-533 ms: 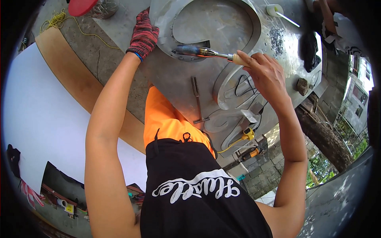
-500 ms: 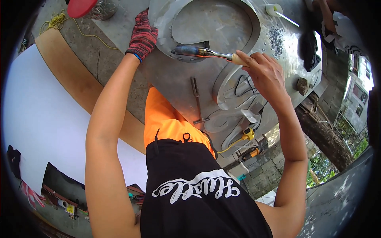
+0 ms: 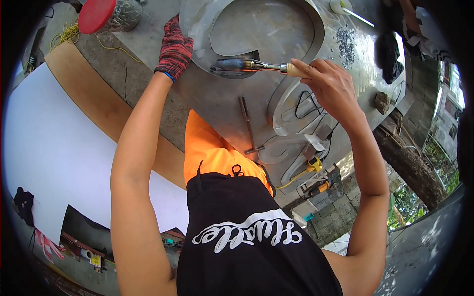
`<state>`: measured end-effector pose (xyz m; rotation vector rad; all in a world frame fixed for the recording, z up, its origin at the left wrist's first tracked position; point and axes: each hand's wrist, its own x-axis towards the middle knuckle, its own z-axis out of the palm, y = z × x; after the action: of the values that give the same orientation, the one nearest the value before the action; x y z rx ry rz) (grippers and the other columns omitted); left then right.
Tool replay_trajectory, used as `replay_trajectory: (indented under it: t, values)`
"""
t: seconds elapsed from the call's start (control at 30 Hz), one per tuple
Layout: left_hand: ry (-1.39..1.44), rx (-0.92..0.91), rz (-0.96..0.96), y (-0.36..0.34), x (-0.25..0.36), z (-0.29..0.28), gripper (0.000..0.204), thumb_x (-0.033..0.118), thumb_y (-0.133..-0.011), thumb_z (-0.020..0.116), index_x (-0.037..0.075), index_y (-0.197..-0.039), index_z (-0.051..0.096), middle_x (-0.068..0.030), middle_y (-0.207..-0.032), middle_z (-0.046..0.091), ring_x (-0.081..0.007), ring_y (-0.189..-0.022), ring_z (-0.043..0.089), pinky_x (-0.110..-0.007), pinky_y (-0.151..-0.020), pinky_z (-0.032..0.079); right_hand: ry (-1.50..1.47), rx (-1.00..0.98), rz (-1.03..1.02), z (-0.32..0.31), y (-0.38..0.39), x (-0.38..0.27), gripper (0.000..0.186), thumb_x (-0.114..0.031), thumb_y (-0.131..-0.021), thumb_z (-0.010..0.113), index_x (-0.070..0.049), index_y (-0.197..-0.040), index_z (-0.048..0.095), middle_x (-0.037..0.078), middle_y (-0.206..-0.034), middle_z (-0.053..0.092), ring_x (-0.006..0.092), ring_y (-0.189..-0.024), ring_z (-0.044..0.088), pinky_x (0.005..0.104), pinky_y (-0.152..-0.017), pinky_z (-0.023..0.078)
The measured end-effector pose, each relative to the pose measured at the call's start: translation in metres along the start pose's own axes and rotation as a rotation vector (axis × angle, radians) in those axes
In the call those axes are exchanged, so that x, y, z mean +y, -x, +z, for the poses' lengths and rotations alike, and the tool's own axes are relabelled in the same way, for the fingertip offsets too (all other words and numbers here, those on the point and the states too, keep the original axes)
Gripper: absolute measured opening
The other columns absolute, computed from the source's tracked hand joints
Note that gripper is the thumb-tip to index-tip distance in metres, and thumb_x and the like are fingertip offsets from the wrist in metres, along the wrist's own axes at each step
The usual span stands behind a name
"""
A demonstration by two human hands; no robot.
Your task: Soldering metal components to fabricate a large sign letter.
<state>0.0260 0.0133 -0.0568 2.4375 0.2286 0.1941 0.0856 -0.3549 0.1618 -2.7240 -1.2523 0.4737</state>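
My right hand (image 3: 330,84) is bare and closed round the pale wooden handle of a soldering iron (image 3: 247,65). Its broad, heat-stained tip points left, over the lower curve of a sheet-metal letter (image 3: 316,32) with upright strip walls. Whether the tip touches the metal I cannot tell. A red and black knit glove covers my left hand (image 3: 175,48), which grips the letter's outer left edge, fingers pointing away from me. Beneath the letter lies a grey metal tabletop (image 3: 212,101). Nearer me on it rests a thin T-shaped metal tool (image 3: 251,126).
Dark bits (image 3: 345,44) lie scattered right of the letter, near a small white pot (image 3: 338,6) with a stick. A stone (image 3: 381,102) sits at the right edge. Left are a red-lidded jar (image 3: 96,17) and a large white sheet (image 3: 64,138). Another person's arm (image 3: 409,19) shows top right.
The view has shifted slightly. The soldering iron's tip stays over the letter's lower curve, and both hands keep their hold.
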Motion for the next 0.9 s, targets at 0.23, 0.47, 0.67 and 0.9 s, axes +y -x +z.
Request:
replay_trajectory:
  t: [0.23,0.47,0.67,0.9]
  values:
    - [0.005,-0.039,-0.026,0.0,0.004,-0.004,0.077,0.007,-0.087,0.063,0.003,-0.156,0.03,-0.0294,-0.151,0.04,-0.0469,-0.135,0.046,-0.047,-0.115,0.04,-0.01,-0.006,-0.001,0.001,-0.001,0.0,0.044,-0.018,-0.088,0.074,-0.021,-0.132,0.069,0.004,-0.091,0.064,0.0241,-0.084,0.063,0.0388,-0.075,0.05]
    - [-0.008,-0.016,-0.001,0.0,0.003,-0.005,0.077,0.008,-0.085,0.065,0.003,-0.154,0.033,-0.029,-0.149,0.042,-0.0474,-0.13,0.051,-0.047,-0.11,0.045,-0.015,-0.017,0.0,0.001,-0.004,0.002,0.043,-0.019,-0.09,0.072,-0.022,-0.133,0.069,0.004,-0.091,0.065,0.0245,-0.085,0.064,0.0389,-0.075,0.051]
    - [0.012,-0.031,-0.019,-0.001,0.004,-0.004,0.077,0.006,-0.084,0.066,0.003,-0.154,0.034,-0.0289,-0.149,0.043,-0.0472,-0.13,0.051,-0.047,-0.11,0.045,0.01,-0.018,-0.012,-0.003,-0.013,0.007,0.042,-0.019,-0.09,0.071,-0.023,-0.131,0.07,0.004,-0.091,0.064,0.0245,-0.085,0.064,0.039,-0.075,0.051]
    - [0.027,-0.078,-0.017,0.0,0.007,-0.01,0.076,0.006,-0.089,0.06,0.0,-0.157,0.027,-0.0313,-0.151,0.039,-0.0477,-0.14,0.04,-0.048,-0.119,0.034,0.032,-0.013,-0.037,-0.001,-0.022,0.011,0.041,-0.018,-0.089,0.072,-0.023,-0.13,0.071,0.004,-0.09,0.064,0.0249,-0.087,0.064,0.039,-0.076,0.05]
